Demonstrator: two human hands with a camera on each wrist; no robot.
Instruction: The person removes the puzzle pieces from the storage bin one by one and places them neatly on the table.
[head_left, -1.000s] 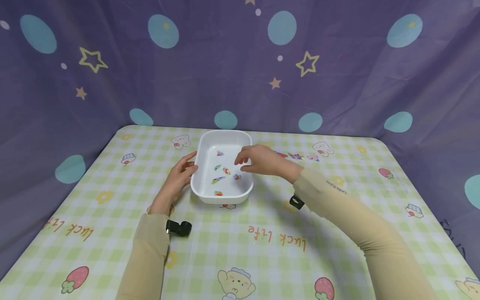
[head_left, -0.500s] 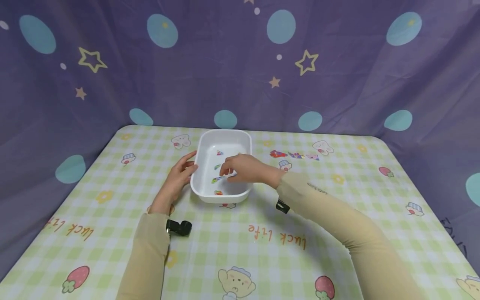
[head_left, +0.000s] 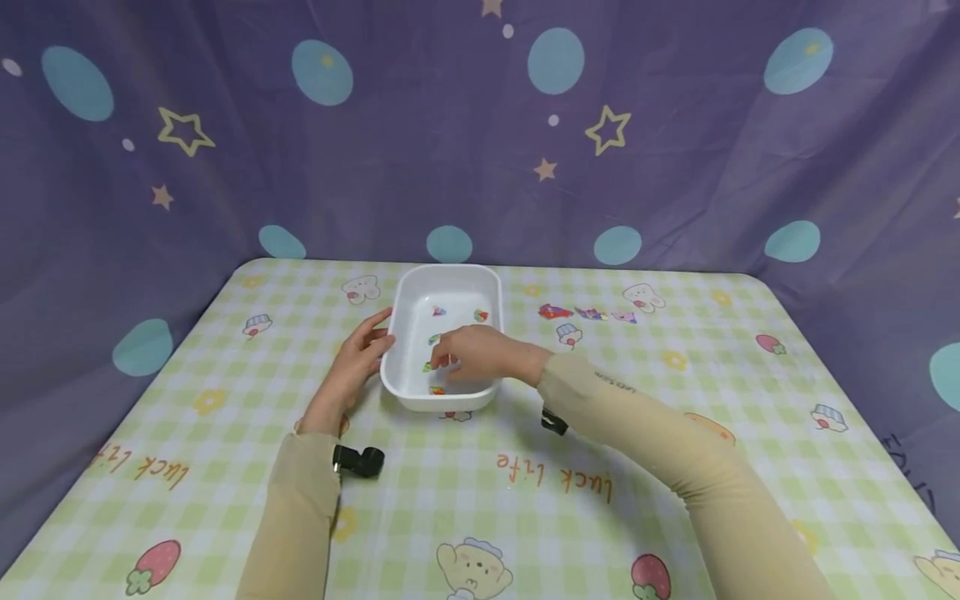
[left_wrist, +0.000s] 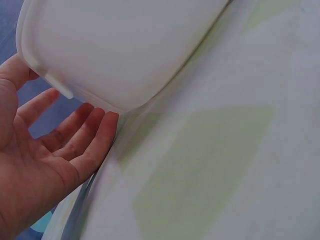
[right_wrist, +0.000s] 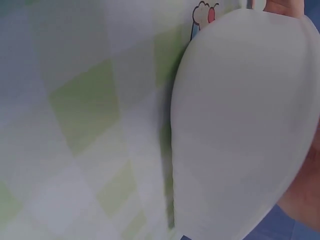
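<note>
A white plastic tub (head_left: 442, 400) stands at the far middle of the table, with several small flat colourful pieces scattered on its floor. My left hand (head_left: 360, 354) rests against the tub's left side; in the left wrist view its loosely spread fingers (left_wrist: 97, 135) touch the outer wall, close under the rim. Reaching in over the right rim, my right hand (head_left: 476, 352) has bent fingers pointing down at the tub floor. Its fingertips cover part of a greenish piece (head_left: 427, 367), and I cannot tell whether they pinch it. In the right wrist view the tub wall (right_wrist: 240, 125) hides most of that hand.
Right of the tub lie a red piece (head_left: 555, 312), a purple-blue piece (head_left: 592, 314) and a pink piece (head_left: 624, 317) in a row. A green-and-white checked cloth (head_left: 420, 517) covers the table. Behind its far edge hangs a purple curtain (head_left: 420, 167).
My right hand has moved left and nearer, from the tub's right wall to over its middle pieces. A piece near the far right corner is now uncovered. The left hand stays put.
</note>
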